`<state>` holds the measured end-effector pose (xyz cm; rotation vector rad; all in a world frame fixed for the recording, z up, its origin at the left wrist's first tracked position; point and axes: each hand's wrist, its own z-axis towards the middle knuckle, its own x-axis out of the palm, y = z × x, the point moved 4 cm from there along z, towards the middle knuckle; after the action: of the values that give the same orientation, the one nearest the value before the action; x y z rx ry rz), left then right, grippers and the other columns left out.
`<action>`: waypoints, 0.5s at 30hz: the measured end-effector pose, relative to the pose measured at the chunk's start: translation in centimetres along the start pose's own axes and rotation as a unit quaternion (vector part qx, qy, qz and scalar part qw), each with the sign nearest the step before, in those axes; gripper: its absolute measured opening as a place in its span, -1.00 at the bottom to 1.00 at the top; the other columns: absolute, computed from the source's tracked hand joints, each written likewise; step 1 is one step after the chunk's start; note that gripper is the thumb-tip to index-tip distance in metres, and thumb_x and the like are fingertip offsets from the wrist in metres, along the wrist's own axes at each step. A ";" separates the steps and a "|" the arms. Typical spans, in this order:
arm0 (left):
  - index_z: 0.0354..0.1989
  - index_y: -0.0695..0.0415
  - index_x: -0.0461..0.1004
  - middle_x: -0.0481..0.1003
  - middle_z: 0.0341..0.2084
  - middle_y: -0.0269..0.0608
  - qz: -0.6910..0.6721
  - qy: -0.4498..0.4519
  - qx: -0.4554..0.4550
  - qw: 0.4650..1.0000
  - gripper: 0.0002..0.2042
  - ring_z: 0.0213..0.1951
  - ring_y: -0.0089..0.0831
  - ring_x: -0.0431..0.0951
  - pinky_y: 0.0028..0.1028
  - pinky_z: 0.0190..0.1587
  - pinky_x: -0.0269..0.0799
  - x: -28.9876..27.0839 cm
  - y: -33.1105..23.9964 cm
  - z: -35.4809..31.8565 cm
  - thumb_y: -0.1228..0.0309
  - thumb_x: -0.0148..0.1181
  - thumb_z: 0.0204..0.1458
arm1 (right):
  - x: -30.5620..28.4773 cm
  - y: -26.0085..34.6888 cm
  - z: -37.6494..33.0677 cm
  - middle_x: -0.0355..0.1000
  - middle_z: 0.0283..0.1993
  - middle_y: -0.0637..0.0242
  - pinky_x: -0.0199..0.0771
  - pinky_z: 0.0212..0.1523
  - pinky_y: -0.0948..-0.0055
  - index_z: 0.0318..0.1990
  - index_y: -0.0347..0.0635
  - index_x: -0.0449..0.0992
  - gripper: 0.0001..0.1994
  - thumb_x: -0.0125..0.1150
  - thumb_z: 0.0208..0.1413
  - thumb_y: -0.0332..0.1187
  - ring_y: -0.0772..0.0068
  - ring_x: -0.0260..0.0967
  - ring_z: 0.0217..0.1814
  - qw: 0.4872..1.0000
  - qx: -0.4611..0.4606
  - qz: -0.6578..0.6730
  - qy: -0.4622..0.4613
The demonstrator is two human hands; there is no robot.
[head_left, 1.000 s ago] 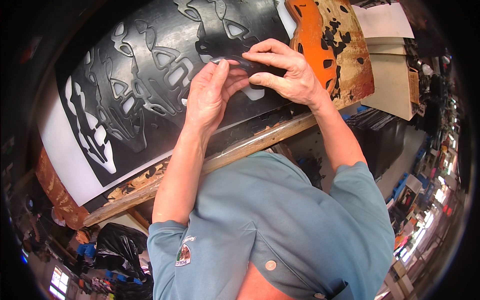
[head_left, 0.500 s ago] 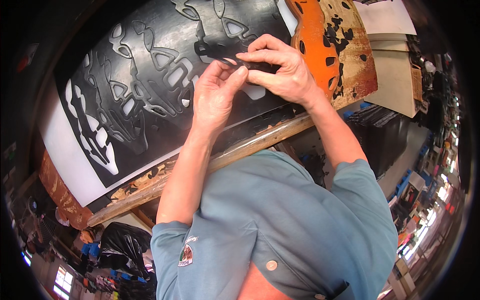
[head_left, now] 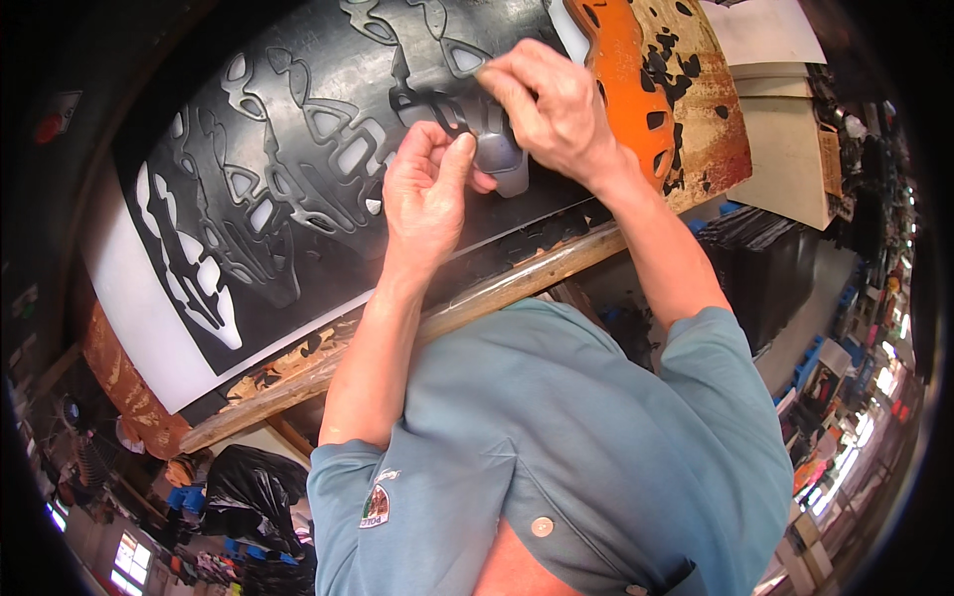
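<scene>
A black sheet [head_left: 328,268] lies before me, cut through with several long, looping outlines. Where cut-outs are gone, white shows through from below. My left hand [head_left: 425,189] is closed, thumb and fingers pinching the edge of a black cut-out piece [head_left: 452,111] with slim loops. Farther up and to the right, my right hand [head_left: 564,111] has its fingers curled in, tips pressed together beside an outlined hole in the sheet. Whatever those fingertips hold is hidden. Between the hands, a glossy dark part of the material looks blurred.
A white board [head_left: 149,328] sticks out under the sheet's left end. On the right lie an orange plate with holes [head_left: 618,74] and a worn board [head_left: 720,134] strewn with black scraps. A wooden rail [head_left: 497,288] edges the near side; a black plastic bag [head_left: 248,497] sits lower left.
My right hand has moved up and away from the left, its fingers now more curled. The left hand has stayed about where it was, still pinching the black piece.
</scene>
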<state>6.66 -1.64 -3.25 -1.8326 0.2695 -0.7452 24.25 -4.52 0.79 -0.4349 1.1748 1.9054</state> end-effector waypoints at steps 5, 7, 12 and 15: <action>-0.17 0.20 0.47 0.59 -0.44 -0.30 0.057 0.002 -0.016 0.998 -0.89 -0.42 -0.62 0.58 -0.58 -0.31 0.48 -1.3 -1.0 -1.4 0.45 0.20 0.44 | -3.6 -5.0 3.9 0.53 -0.48 -0.02 0.50 -0.33 0.17 -0.37 -0.29 0.63 -0.74 0.27 0.30 -0.30 0.13 0.58 -0.42 0.973 0.185 -0.030 -0.131; -0.13 0.20 0.49 0.60 -0.43 -0.28 0.025 -0.017 -0.050 0.998 -0.90 -0.43 -0.61 0.57 -0.58 -0.29 0.49 -1.9 -1.0 -1.6 0.44 0.20 0.44 | -4.5 -6.4 5.5 0.53 -0.48 0.02 0.49 -0.33 0.22 -0.33 -0.31 0.63 -0.72 0.22 0.33 -0.27 0.19 0.53 -0.45 0.980 0.130 -0.102 -0.113; -0.08 0.20 0.53 0.61 -0.41 -0.27 -0.044 0.004 -0.005 0.999 -0.89 -0.41 -0.60 0.57 -0.57 -0.25 0.50 -2.1 -1.9 -0.8 0.42 0.21 0.43 | -3.5 -9.6 6.7 0.56 -0.46 0.18 0.50 -0.28 0.30 -0.28 -0.30 0.66 -0.71 0.22 0.35 -0.23 0.37 0.53 -0.39 0.963 0.243 -0.040 -0.111; -0.11 0.18 0.53 0.62 -0.39 -0.28 -0.026 -0.025 -0.034 0.999 -0.90 -0.40 -0.62 0.56 -0.59 -0.23 0.48 -2.1 -1.4 -0.6 0.41 0.21 0.44 | -2.4 -8.0 5.9 0.58 -0.45 0.27 0.50 -0.27 0.37 -0.21 -0.31 0.69 -0.68 0.25 0.40 -0.19 0.49 0.52 -0.35 0.959 0.254 0.014 -0.125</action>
<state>4.38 -0.47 -2.62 -1.9257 0.2169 -0.7330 32.79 1.06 0.80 0.1000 1.4366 1.5445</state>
